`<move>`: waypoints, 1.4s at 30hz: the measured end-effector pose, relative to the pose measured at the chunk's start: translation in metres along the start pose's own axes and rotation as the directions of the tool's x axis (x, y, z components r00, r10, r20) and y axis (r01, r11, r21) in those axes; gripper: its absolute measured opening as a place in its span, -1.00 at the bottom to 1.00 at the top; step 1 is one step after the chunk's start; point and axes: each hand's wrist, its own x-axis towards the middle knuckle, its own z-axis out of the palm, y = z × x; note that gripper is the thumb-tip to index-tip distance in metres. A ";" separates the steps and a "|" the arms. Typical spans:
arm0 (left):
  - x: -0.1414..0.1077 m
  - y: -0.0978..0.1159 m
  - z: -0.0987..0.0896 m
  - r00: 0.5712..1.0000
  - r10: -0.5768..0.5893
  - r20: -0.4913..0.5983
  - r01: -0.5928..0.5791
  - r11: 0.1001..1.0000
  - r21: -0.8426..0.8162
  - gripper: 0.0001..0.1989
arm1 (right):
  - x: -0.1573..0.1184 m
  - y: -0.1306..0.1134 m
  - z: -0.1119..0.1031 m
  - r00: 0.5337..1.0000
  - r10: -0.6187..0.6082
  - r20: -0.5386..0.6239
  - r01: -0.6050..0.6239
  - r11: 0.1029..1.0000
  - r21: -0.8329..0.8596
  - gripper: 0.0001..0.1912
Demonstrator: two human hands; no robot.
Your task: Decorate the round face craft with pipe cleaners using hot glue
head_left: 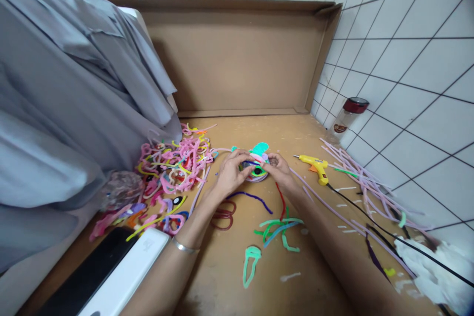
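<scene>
Between my hands is a small pipe-cleaner craft piece (258,171), with a green ring around a black centre, a pale lilac edge and a teal lobe (260,148) on top. My left hand (231,173) grips its left side, thumb and fingers closed on it. From the right, my right hand (279,170) pinches the piece near its upper edge. Fingers cover part of it. Just below lie a dark blue pipe cleaner (255,197), a red pipe cleaner (282,202) and dark red loops (224,215). Closer to me are green pipe cleaners (276,229) and a teal looped shape (252,264).
A tangled pipe-cleaner heap (185,158) fills the left side, near a white power bank (129,269) and a black phone-like slab (89,266). At right lie a yellow glue gun (314,167), lilac pipe cleaners (365,177) and a jar (346,118). Cardboard (237,59) stands behind.
</scene>
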 end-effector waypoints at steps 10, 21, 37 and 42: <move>-0.001 0.002 -0.001 1.000 -0.002 -0.013 0.002 1.000 0.026 -0.91 | -0.003 -0.001 0.002 1.000 0.005 -0.012 -0.005 1.000 0.013 -0.59; -0.001 0.000 0.011 0.992 -0.057 -0.110 0.054 0.998 -0.024 -0.90 | -0.002 -0.001 0.003 1.000 -0.007 -0.006 0.007 1.000 -0.023 -0.59; -0.001 0.005 0.022 0.964 -0.197 -0.176 0.189 0.980 -0.064 -0.94 | -0.003 -0.001 0.004 1.000 0.021 -0.017 -0.022 1.000 -0.017 -0.54; -0.002 0.003 0.028 0.952 -0.228 -0.202 0.223 0.974 -0.047 -0.92 | -0.007 -0.005 0.007 1.000 0.013 0.013 -0.013 1.000 0.006 -0.54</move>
